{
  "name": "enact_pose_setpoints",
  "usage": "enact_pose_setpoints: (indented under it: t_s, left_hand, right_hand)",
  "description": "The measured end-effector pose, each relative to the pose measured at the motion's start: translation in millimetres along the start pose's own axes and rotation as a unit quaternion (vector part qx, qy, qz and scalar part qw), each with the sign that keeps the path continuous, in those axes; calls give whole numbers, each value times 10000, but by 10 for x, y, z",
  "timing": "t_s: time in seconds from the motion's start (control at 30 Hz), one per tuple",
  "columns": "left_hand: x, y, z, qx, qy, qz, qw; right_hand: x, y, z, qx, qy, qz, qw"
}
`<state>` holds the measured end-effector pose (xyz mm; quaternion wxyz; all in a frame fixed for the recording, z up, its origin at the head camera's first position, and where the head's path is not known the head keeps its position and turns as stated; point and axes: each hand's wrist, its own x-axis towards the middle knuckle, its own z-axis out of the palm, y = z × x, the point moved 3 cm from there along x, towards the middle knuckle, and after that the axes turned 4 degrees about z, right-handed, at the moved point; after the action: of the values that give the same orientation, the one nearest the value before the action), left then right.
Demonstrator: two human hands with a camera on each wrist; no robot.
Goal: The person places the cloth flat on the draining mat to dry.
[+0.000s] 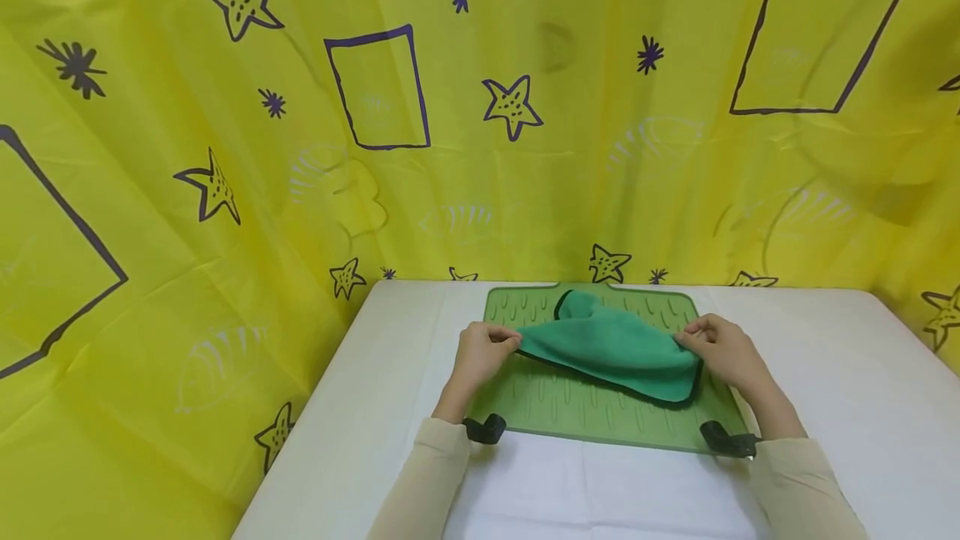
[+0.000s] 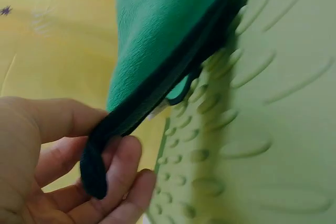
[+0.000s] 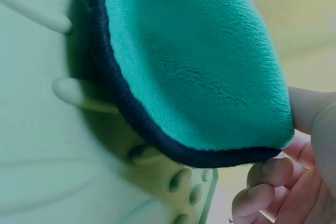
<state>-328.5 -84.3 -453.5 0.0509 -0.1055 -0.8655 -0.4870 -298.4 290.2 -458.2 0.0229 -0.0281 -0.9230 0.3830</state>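
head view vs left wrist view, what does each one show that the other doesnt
Only the head view shows both hands, the left hand and right hand, each pinching a side of the green cloth, plus the white table and yellow backdrop. Only the left wrist view shows the cloth's dark edge pinched between thumb and fingers, and a small loop hanging beneath. Both show the cloth above the ridged green mat.

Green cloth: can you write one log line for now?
left hand: pinches cloth edge | right hand: pinches cloth | green cloth: lifted over mat
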Motion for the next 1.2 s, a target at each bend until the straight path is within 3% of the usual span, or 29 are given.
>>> enact_pose_setpoints:
  t_s: [0.2, 0.37, 0.47, 0.67, 0.97, 1.1, 1.2]
  left_hand:
    - [18, -36, -129, 255, -533, -1, 9983]
    - [-1, -25, -164, 607, -1133, 23, 9917]
    - [-5, -38, -138, 712, -1311, 43, 9888]
    - [0, -92, -69, 649, -1204, -222, 9904]
    - [17, -147, -29, 684, -708, -5, 9951]
    - [23, -157, -58, 532, -709, -78, 9960]
    - [25, -134, -104, 110, -893, -163, 9958]
  right_hand:
    - [7, 5, -18, 91, -158, 25, 9998]
    - [12, 40, -57, 44, -684, -71, 9976]
    - [9, 97, -77, 22, -1037, -131, 9945]
    - [-69, 147, -147, -135, -1749, -283, 9841]
    - [-65, 124, -23, 209, -2259, -574, 9722]
    - [-64, 142, -69, 162, -2368, -565, 9698]
    - [-105, 165, -177, 153, -2339, -453, 9711]
